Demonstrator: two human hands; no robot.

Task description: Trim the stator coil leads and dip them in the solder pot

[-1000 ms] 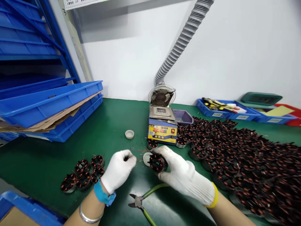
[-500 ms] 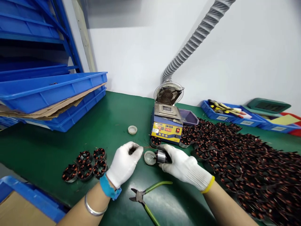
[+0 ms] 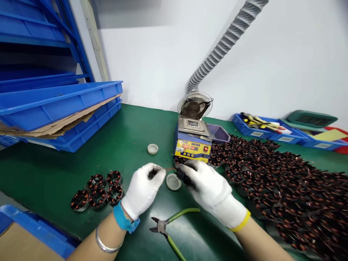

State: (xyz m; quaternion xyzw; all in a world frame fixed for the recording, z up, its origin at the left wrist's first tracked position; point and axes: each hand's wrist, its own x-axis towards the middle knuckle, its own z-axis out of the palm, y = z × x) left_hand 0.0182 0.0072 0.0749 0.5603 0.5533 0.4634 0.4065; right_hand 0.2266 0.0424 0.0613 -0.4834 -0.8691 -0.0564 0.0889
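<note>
Green bench (image 3: 141,125) against a white wall (image 3: 149,69); open surface runs from stacked blue trays (image 3: 62,108), left, to a yellow-fronted unit (image 3: 190,149). Massed wound rings (image 3: 277,185): fill the right side, their border near the right forearm. Left hand (image 3: 144,188), white-gloved: thumb and fingertips together; whether anything is pinched cannot be told. Right hand (image 3: 212,186), white-gloved: fingers gripping one dark ring (image 3: 183,177), at a shallow pale dish (image 3: 173,182). Green-handled cutters (image 3: 162,227): jaws spread, between the forearms. Ring cluster (image 3: 98,198), five: between left hand and the bench's left edge.
</note>
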